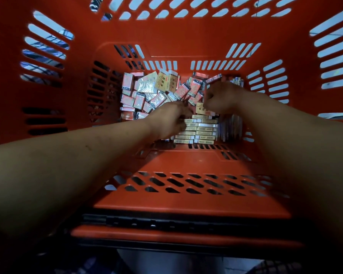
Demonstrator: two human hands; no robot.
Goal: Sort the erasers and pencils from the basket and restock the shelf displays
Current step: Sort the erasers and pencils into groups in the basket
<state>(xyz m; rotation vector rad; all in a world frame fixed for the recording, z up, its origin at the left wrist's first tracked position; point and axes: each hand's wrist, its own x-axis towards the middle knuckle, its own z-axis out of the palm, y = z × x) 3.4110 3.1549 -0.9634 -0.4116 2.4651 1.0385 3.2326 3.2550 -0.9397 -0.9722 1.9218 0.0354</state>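
I look straight down into a deep red plastic basket (172, 26). Its floor holds several loose pink-sleeved erasers (139, 99) on the left and cream-and-yellow erasers (166, 81) at the back. Near the front, cream erasers lie in a neat stacked block (198, 131). Upright packs that look like pencils (231, 127) stand to the right of the block. My left hand (168, 120) reaches down at the block's left edge, fingers curled on the erasers there. My right hand (221, 97) hovers above the block's far end with its fingers bent around a cream eraser (200, 109).
Slotted red walls rise steeply on all sides, so the only way in is from above. The basket's black handle bar (166, 222) crosses the near rim below my forearms. Pale floor shows through the slots.
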